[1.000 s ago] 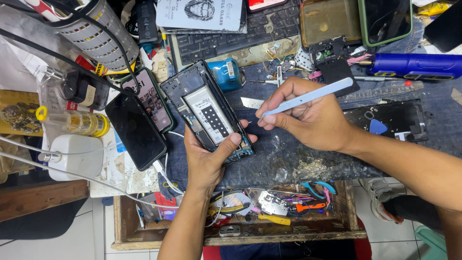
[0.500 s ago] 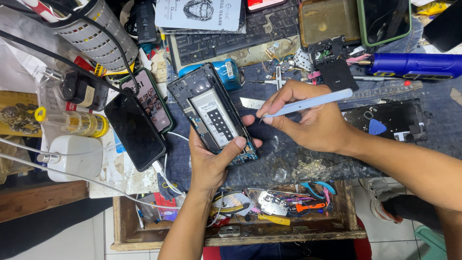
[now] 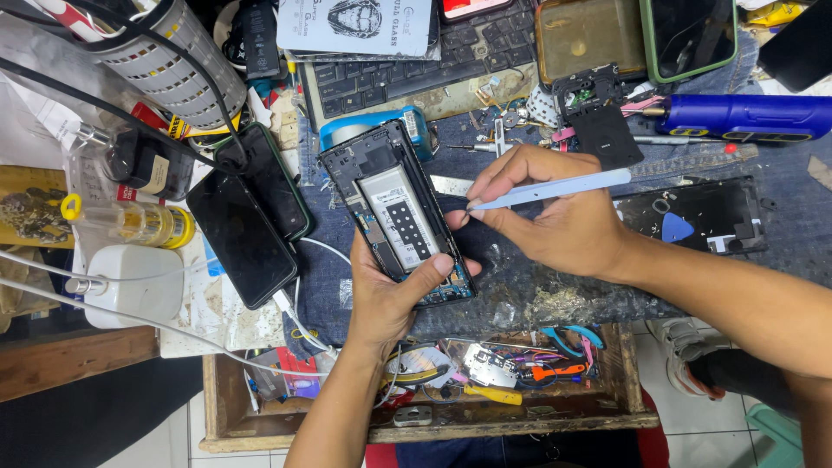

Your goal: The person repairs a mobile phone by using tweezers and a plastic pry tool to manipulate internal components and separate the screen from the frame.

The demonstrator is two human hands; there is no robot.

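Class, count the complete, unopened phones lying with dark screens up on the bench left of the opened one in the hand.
2. One black phone lies nearest the left hand; a second, green-edged phone lies partly beneath it, closer to the opened phone. Clutter may hide others.

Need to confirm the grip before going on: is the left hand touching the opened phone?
Touching. The head view shows the left hand cradling the opened phone from below, its thumb pressed across the phone's lower end.
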